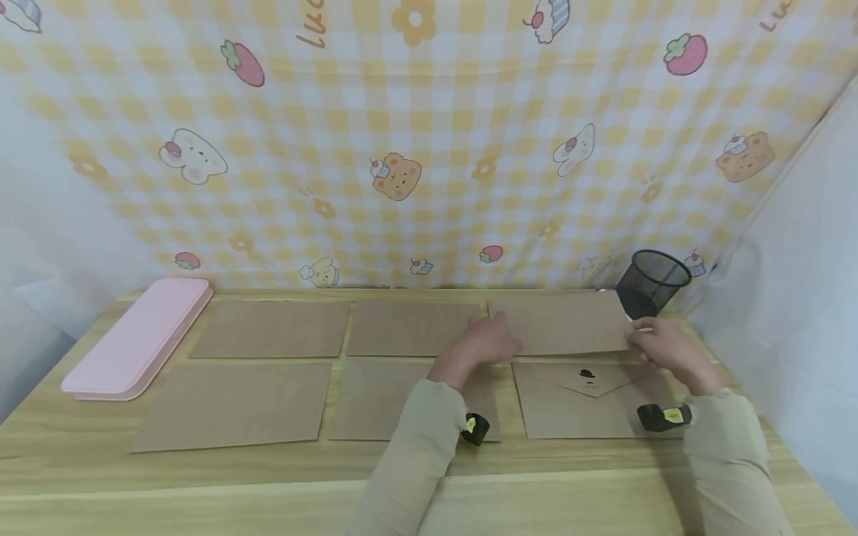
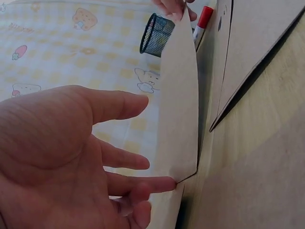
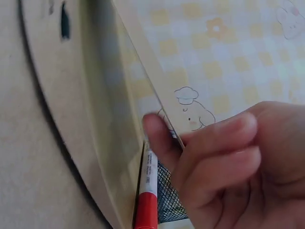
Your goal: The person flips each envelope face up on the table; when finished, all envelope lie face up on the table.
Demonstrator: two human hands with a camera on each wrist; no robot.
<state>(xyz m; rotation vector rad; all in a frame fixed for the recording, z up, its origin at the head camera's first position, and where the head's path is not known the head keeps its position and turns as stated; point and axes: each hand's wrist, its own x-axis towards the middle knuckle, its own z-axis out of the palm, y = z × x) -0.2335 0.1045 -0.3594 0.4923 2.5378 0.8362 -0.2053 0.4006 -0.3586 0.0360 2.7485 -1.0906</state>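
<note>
At the back right, my right hand point(image 1: 666, 350) pinches the right end of a brown kraft envelope point(image 1: 563, 324) between thumb and fingers. In the left wrist view this envelope point(image 2: 178, 105) is raised at a tilt above the table. My left hand point(image 1: 489, 339) is at its left end; the fingers are loosely extended, with one fingertip point(image 2: 167, 183) right at the envelope's corner. In front lies another kraft envelope point(image 1: 570, 413), flap side up, printed with a small black hat. A red-capped marker point(image 3: 148, 191) lies close behind the raised envelope, mostly hidden in the head view.
Several more kraft envelopes lie plain side up in two rows, such as the back left one point(image 1: 271, 329) and front left one point(image 1: 234, 406). A pink case point(image 1: 137, 339) is at the far left. A black mesh pen holder point(image 1: 653, 283) stands at the back right before the checked curtain point(image 1: 442, 112).
</note>
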